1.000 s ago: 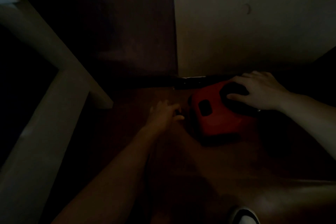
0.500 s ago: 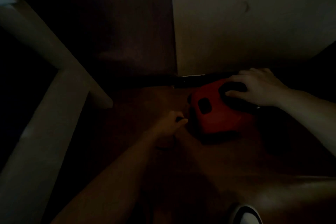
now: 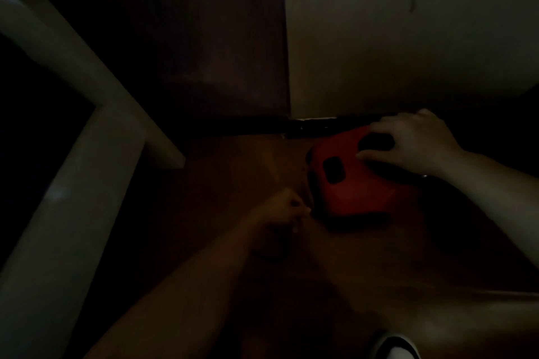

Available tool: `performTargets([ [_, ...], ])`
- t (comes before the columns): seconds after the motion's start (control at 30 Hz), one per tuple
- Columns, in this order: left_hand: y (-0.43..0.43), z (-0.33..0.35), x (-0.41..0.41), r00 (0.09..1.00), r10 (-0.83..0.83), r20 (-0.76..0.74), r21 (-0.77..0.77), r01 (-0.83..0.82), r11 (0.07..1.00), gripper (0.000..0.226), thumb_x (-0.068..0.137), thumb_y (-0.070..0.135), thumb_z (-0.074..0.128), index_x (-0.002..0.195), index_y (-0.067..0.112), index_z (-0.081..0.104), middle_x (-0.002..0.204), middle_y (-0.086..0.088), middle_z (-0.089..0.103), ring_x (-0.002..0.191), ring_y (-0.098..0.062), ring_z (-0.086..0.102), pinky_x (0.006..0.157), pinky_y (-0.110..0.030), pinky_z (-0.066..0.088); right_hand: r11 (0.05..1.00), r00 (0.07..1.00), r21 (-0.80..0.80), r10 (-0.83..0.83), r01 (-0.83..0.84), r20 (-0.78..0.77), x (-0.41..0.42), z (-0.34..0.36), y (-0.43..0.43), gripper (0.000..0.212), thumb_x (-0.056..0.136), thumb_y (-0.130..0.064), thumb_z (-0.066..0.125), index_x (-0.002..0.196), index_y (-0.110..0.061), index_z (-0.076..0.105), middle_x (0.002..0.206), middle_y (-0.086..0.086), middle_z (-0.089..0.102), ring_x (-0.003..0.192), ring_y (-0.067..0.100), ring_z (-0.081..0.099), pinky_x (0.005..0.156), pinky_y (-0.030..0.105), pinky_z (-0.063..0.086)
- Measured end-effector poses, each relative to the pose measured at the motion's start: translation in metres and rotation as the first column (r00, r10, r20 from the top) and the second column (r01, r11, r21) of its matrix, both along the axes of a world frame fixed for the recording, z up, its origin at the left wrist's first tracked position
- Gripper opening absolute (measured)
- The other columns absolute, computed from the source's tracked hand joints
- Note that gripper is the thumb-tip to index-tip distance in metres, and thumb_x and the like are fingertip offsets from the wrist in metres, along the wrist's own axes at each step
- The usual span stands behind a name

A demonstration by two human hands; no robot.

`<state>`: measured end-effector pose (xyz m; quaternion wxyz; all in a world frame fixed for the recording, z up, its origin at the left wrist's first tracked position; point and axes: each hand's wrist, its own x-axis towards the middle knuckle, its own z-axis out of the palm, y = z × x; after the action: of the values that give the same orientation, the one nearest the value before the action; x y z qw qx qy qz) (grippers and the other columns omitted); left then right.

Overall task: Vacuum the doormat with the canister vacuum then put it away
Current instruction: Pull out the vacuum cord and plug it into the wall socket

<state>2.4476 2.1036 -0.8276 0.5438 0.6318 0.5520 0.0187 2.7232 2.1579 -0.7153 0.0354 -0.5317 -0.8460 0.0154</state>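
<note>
A red canister vacuum [image 3: 355, 183] sits on the brown floor against the wall's dark skirting. My right hand [image 3: 414, 143] lies on its top, with fingers and thumb curled round the dark handle part. My left hand [image 3: 280, 210] is at the vacuum's front lower corner. Its fingers are curled and pinched together on what looks like a thin dark cord, though the dim light hides it. No doormat shows in view.
A pale wall [image 3: 408, 38] rises behind the vacuum, with a dark door or panel [image 3: 204, 38] to its left. Pale furniture legs and rails [image 3: 87, 140] slant across the left side. My shoe tip [image 3: 396, 347] shows at the bottom right.
My left hand has drawn back from the vacuum's front toward me, and its fingers have closed. My right hand has stayed on the vacuum's top. The vacuum has barely shifted.
</note>
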Motion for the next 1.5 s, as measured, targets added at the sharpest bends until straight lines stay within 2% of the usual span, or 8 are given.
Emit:
performTargets([
  [0.13,0.003,-0.015,-0.007,0.964,0.142,-0.226,0.124,-0.116,0.985,0.031,0.104,0.006,0.041,0.130,-0.007,0.052,0.129,-0.023,0.057,0.117,-0.036,0.057,0.090,-0.034,0.046,1.000,1.000,-0.002,-0.022,0.022,0.002,-0.003,-0.001,0.000,0.061,0.077,-0.082,0.045,0.114,-0.038,0.067,0.103,-0.007,0.068,0.101,0.021,0.061,0.084,0.036,0.034],
  [0.23,0.035,-0.013,-0.008,0.883,0.462,0.077,0.233,-0.467,0.853,0.025,0.102,-0.002,0.042,0.123,-0.013,0.050,0.096,-0.015,0.064,0.082,-0.028,0.063,0.082,-0.043,0.052,1.000,0.999,0.003,-0.024,0.024,0.030,-0.004,0.001,0.000,0.057,0.079,-0.079,0.049,0.114,-0.038,0.067,0.106,-0.006,0.069,0.105,0.022,0.062,0.087,0.038,0.039],
  [0.37,0.044,0.016,-0.003,0.906,0.145,0.398,0.260,-0.263,0.929,0.054,0.089,-0.004,0.064,0.129,0.024,0.041,0.095,0.001,0.057,0.085,-0.011,0.059,0.075,-0.028,0.052,1.000,0.999,0.009,-0.029,0.029,0.043,-0.005,0.002,0.000,0.060,0.079,-0.079,0.048,0.117,-0.037,0.067,0.111,-0.005,0.070,0.107,0.023,0.061,0.089,0.039,0.039],
  [0.5,0.032,0.022,-0.012,0.957,-0.279,0.076,0.415,0.224,0.882,0.056,0.081,0.022,0.074,0.121,0.050,0.047,0.114,-0.001,0.050,0.108,-0.020,0.055,0.098,-0.036,0.047,0.999,0.999,-0.026,-0.040,0.041,0.025,-0.005,0.004,0.000,0.058,0.078,-0.080,0.048,0.116,-0.039,0.066,0.114,-0.006,0.070,0.109,0.022,0.060,0.089,0.038,0.038],
  [0.9,0.008,0.016,-0.019,0.695,-0.400,-0.598,0.260,0.639,0.724,0.041,0.086,0.057,0.066,0.109,0.024,0.069,0.114,-0.002,0.067,0.105,-0.024,0.063,0.076,-0.027,0.043,1.000,0.999,-0.021,-0.020,0.021,0.031,-0.004,0.002,0.001,0.060,0.078,-0.080,0.048,0.116,-0.038,0.067,0.117,-0.004,0.071,0.111,0.024,0.061,0.086,0.037,0.036],
  [1.07,0.012,0.003,-0.029,0.812,-0.320,-0.488,0.240,0.477,0.845,0.034,0.101,0.035,0.049,0.122,0.013,0.065,0.124,-0.012,0.065,0.112,-0.032,0.061,0.093,-0.040,0.050,0.998,0.999,-0.059,-0.033,0.035,0.037,-0.003,0.003,0.003,0.065,0.075,-0.085,0.040,0.118,-0.043,0.065,0.120,-0.007,0.070,0.113,0.022,0.060,0.088,0.037,0.036],
  [1.27,0.011,-0.004,-0.032,0.998,0.034,-0.051,0.169,-0.025,0.985,0.033,0.106,0.006,0.033,0.114,-0.015,0.057,0.109,-0.033,0.067,0.046,-0.001,0.059,0.049,-0.011,0.044,0.997,0.998,-0.061,-0.039,0.042,0.052,-0.005,0.003,0.001,0.066,0.075,-0.084,0.040,0.120,-0.042,0.064,0.123,-0.008,0.068,0.116,0.022,0.059,0.090,0.038,0.036],
  [1.5,0.018,-0.003,0.005,0.791,0.542,0.285,-0.136,-0.526,0.840,0.020,0.101,-0.001,0.040,0.107,0.002,0.059,0.086,-0.001,0.061,0.064,-0.006,0.052,0.052,-0.013,0.040,0.999,0.998,-0.039,-0.035,0.037,0.049,-0.003,-0.001,0.003,0.077,0.069,-0.088,0.030,0.120,-0.042,0.064,0.117,-0.010,0.069,0.109,0.020,0.060,0.087,0.036,0.035],
])
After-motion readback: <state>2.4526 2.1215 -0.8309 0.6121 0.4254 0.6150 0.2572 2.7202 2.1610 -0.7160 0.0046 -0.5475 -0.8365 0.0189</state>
